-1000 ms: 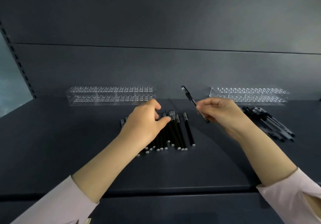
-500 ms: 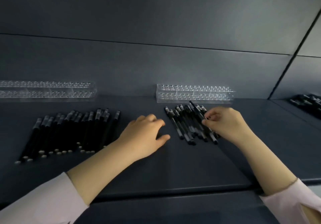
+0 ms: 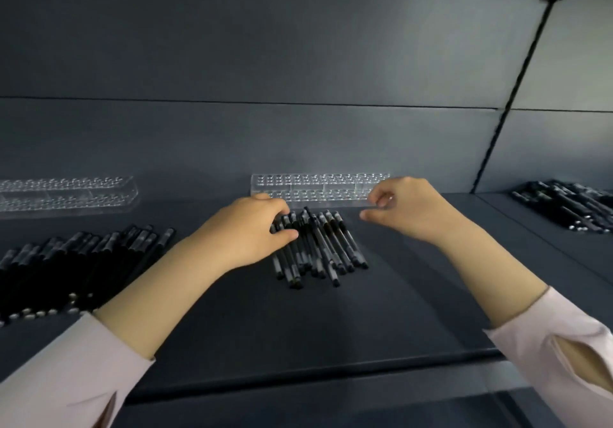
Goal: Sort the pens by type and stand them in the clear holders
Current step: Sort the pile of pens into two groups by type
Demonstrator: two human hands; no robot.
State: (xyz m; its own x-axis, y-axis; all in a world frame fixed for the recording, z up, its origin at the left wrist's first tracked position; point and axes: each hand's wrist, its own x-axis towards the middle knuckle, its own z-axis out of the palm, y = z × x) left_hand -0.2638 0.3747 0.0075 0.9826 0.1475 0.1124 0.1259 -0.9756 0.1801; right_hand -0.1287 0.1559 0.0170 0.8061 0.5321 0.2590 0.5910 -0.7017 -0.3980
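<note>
On the dark grey shelf [image 3: 331,321], a pile of black clear-barrelled pens [image 3: 326,245] lies just before the clear perforated plastic holder [image 3: 308,185]. Left hand [image 3: 245,231] curls fingers and thumb round the pile's left pens; right hand [image 3: 404,205], fingers curled, at the holder's right end, grip indiscernible

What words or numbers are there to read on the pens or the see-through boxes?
No text can be read.
The middle pens: pale bands on the barrels, too blurred to read.
The clear holder behind them: only rows of holes, no label.
The left pens and far-right pens: too dark and small to tell.
</note>
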